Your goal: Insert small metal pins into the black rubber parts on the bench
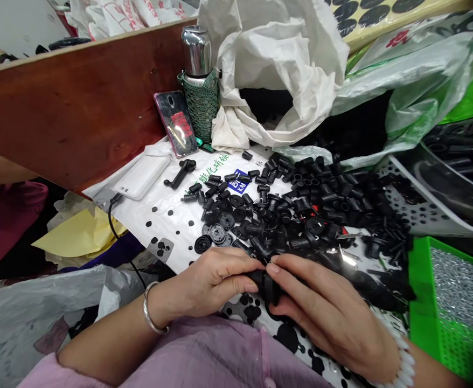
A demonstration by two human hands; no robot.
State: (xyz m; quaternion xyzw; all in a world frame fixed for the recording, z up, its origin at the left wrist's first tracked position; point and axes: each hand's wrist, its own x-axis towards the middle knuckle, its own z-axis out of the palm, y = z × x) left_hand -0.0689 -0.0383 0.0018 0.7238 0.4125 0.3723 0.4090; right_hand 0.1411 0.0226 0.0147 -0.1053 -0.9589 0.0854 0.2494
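Black plastic fitting [265, 285] between both hands [216, 283] [325, 307]

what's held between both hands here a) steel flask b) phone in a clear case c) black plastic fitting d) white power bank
C: the left hand and the right hand both close around a black plastic fitting, just in front of a heap of small black plastic parts.

Small assembly workshop — heaps of black plastic parts [313, 213], green parts tray [420, 285]
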